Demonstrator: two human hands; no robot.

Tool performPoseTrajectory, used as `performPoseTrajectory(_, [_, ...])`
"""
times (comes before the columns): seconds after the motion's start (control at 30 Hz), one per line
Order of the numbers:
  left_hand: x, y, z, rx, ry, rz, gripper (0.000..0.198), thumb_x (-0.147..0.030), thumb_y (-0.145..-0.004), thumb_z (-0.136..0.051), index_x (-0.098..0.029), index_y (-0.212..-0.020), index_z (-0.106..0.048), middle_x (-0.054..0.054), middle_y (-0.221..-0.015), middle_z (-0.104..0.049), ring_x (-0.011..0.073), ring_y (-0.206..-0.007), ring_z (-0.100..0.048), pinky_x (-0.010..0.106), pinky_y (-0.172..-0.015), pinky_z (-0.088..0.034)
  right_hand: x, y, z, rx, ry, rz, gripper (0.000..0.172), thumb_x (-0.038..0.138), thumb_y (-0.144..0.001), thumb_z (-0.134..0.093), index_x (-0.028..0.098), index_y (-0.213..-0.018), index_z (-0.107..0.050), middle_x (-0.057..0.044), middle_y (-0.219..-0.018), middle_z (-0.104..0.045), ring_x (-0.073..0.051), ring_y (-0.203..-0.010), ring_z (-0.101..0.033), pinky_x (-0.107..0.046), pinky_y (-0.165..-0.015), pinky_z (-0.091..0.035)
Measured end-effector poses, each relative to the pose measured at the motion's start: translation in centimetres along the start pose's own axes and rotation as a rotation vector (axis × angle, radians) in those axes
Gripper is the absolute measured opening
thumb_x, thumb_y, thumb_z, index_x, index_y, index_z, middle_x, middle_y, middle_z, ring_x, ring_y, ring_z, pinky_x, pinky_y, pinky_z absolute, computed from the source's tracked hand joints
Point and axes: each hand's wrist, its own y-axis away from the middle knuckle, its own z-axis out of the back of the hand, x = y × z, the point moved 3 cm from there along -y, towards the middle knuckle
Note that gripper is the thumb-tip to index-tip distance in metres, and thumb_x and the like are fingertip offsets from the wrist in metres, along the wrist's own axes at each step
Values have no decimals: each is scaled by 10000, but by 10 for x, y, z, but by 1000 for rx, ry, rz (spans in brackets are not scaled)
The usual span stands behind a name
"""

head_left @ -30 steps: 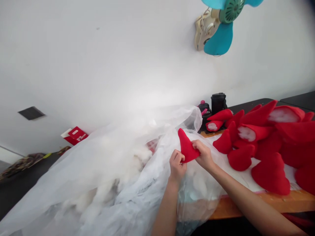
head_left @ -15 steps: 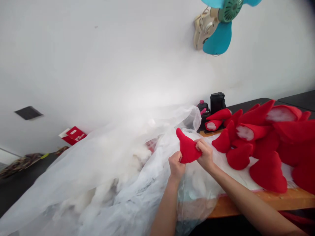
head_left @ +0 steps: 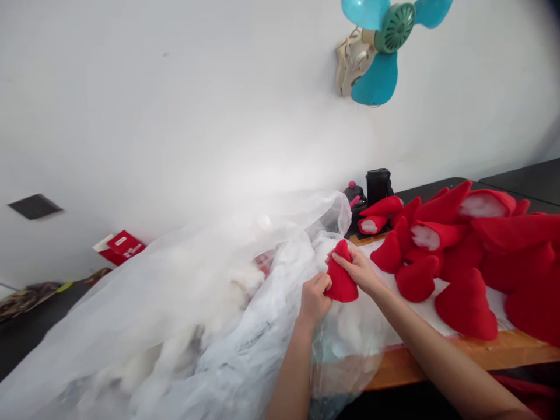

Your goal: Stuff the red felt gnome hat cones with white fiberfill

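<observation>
The right hand's (head_left: 361,269) fingers cover part of a red cloth piece (head_left: 342,286), as the left hand (head_left: 315,296) hides a stretch of its left edge. Hazy plastic sheeting (head_left: 236,353), cut off by the near edge of the frame, blurs a reddish shape (head_left: 264,262) beneath. Heaped red pieces (head_left: 461,256) run out of frame at right; a wall fan's (head_left: 395,29) upper blades are cropped. Lettering on a red box (head_left: 123,247), far left, is too small to read.
</observation>
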Motion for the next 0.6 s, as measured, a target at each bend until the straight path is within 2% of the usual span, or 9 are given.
performPoseTrajectory(0.07, [2, 0, 1, -94, 4, 47, 214, 9, -610, -463, -192, -616, -389, -31, -613, -398, 114, -579, -359, 262, -570, -247, -4, -1, -4, -33, -43, 3, 337, 545, -904, -619, 220, -828, -660, -66, -824, -726, -231, -739, -698, -382, -693, -598])
performPoseTrajectory(0.17, [3, 1, 3, -193, 41, 104, 180, -20, -641, -517, -190, -662, -464, -21, -678, -460, 124, -635, -430, 250, -605, -319, -10, -3, -9, -34, -124, 20, 338, 548, -960, -525, 233, -905, -634, -60, -825, -715, -219, -712, -685, -366, -644, -595])
performPoseTrajectory(0.23, [3, 0, 5, -229, 49, 133, 160, -45, -671, -550, -189, -672, -480, -16, -699, -473, 128, -653, -449, 249, -612, -341, -13, -3, -7, -100, -129, 60, 327, 546, -985, -463, 250, -1034, -593, -68, -912, -711, -225, -796, -691, -379, -687, -605])
performPoseTrajectory(0.33, [4, 0, 9, -319, 13, 206, 182, -78, -715, -570, -190, -646, -444, -20, -697, -460, 122, -633, -438, 243, -590, -339, -12, 2, 0, -254, 5, 214, 335, 513, -963, -506, 272, -1196, -506, -91, -1163, -632, -238, -1061, -638, -416, -864, -588])
performPoseTrajectory(0.4, [5, -1, 13, -374, -3, 261, 197, -96, -736, -575, -190, -645, -427, -18, -719, -459, 119, -635, -441, 236, -575, -340, -7, 6, -2, -167, 134, 349, 473, 483, -906, -592, 274, -1303, -445, -113, -1334, -526, -268, -1246, -541, -453, -981, -539])
performPoseTrajectory(0.47, [5, -1, 16, -390, -9, 289, 175, -127, -772, -579, -187, -668, -452, -11, -747, -466, 122, -653, -459, 234, -578, -353, -3, 10, -10, 48, 278, 443, 613, 434, -853, -644, 262, -1390, -405, -131, -1465, -423, -311, -1382, -425, -497, -1080, -464])
performPoseTrajectory(0.53, [4, -3, 17, -360, -6, 267, 133, -163, -818, -576, -183, -709, -502, 0, -768, -477, 130, -684, -480, 242, -603, -375, -1, 12, -16, 167, 379, 470, 558, 344, -843, -627, 245, -1365, -455, -135, -1477, -427, -326, -1404, -405, -514, -1121, -413])
performPoseTrajectory(0.6, [2, -4, 16, -329, 3, 216, 156, -181, -842, -582, -182, -710, -499, 4, -768, -467, 133, -699, -477, 249, -620, -379, -2, 10, -17, 125, 376, 440, 382, 243, -844, -563, 239, -1225, -532, -125, -1336, -546, -297, -1283, -524, -483, -1062, -461])
